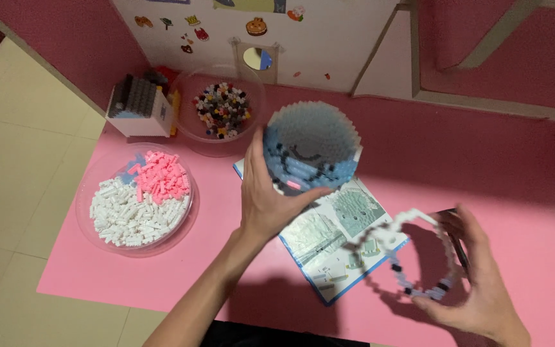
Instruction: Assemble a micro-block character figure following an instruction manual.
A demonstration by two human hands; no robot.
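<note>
My left hand point(266, 204) grips a round blue bowl-shaped model point(311, 149) built of tiny bricks, held up with its hollow inside facing me. My right hand point(476, 283) holds a thin open ring of white and lilac tiny bricks point(398, 256) with a few black ones, out to the right and lower. An open instruction booklet point(329, 238) lies on the pink table point(483, 160) beneath and between both hands.
A clear dish of white and pink tiny bricks point(137, 200) sits at the left. Behind it stand a clear bowl of mixed dark and coloured bricks point(221, 109) and a small white and grey brick building point(140, 105). A white wall panel with stickers point(258, 32) backs the table.
</note>
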